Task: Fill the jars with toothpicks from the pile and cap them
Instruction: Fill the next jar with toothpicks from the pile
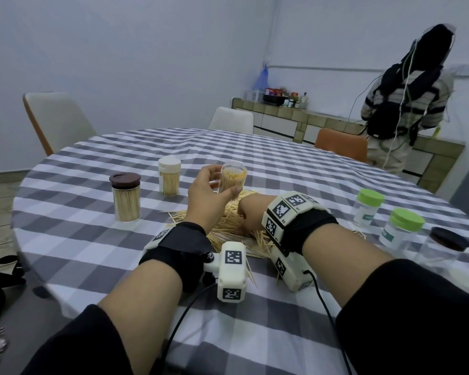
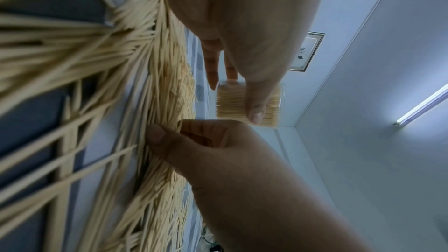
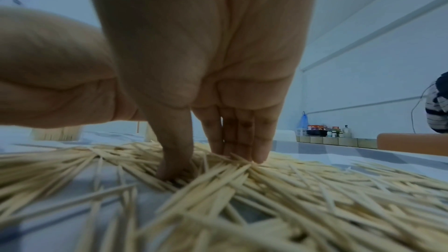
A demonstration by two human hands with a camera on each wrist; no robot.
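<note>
The landmark here is the pile of toothpicks (image 1: 236,228) spread on the checked tabletop (image 1: 282,169), right in front of the seated person. Their left hand (image 1: 206,197) holds an open clear jar (image 1: 233,180) lifted just above the far edge of the pile, thumb and fingers wrapped round its wall; the jar looks close to full, toothpick tips showing at its mouth. Their right hand (image 1: 251,213) is down on the pile, thumb and fingers (image 3: 232,137) closing together into the sticks as if pinching up a small bunch; whether any are actually caught between them I cannot tell.

Left of the pile stand two jars that look finished: a brown-capped jar (image 1: 125,197) and, further back, a white-capped jar (image 1: 169,175), both packed. Right of the pile wait two green-capped jars (image 1: 367,205) and a dark-capped jar (image 1: 441,247), seemingly empty.

So this looks like the filling step on the third jar, nearly done. The next move calls for lifting the pinch clear, lining the sticks up with the jar's axis and sliding them in at the mouth. With so little room left, a small straight bunch will go in more easily than a fat crossed one. I cannot make out this jar's cap.
</note>
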